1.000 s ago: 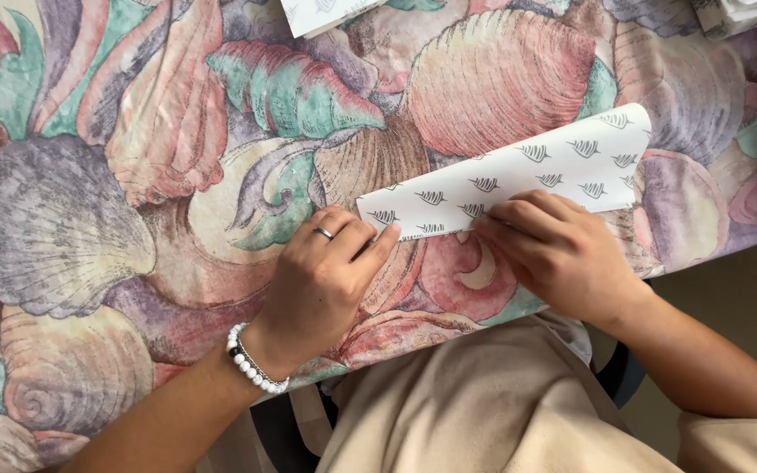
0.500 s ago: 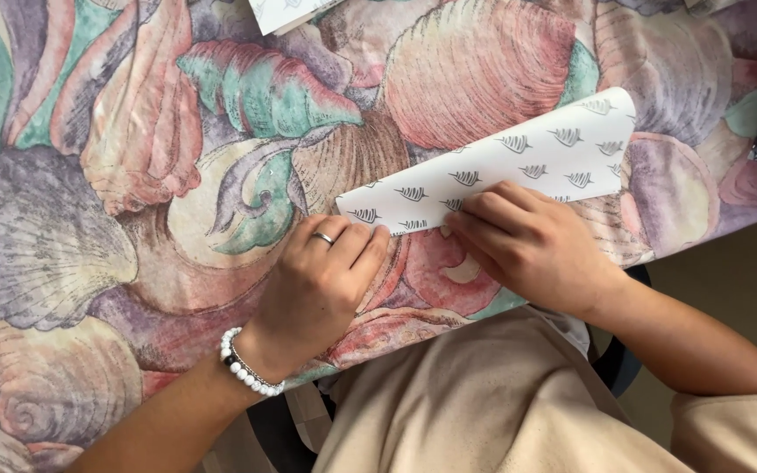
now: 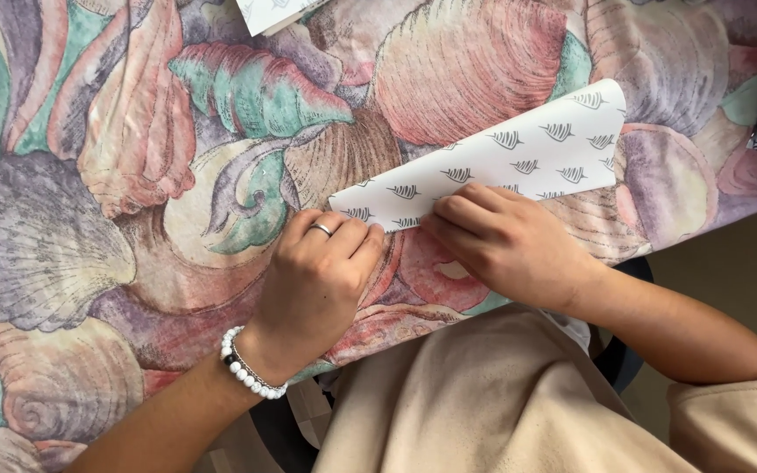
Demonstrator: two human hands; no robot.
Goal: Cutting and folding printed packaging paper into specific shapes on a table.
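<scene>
2 hands press flat on a folded patterned paper [image 3: 501, 162] lying on the shell-print tablecloth [image 3: 133, 175]: left hand [image 3: 317, 276] curled knuckles-down, right hand [image 3: 505, 245] with fingers spread.

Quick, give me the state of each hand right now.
Left hand: fingers curled, pressing down the near edge of the folded patterned paper, not gripping it.
Right hand: fingers bent, pressing the same paper flat.
</scene>
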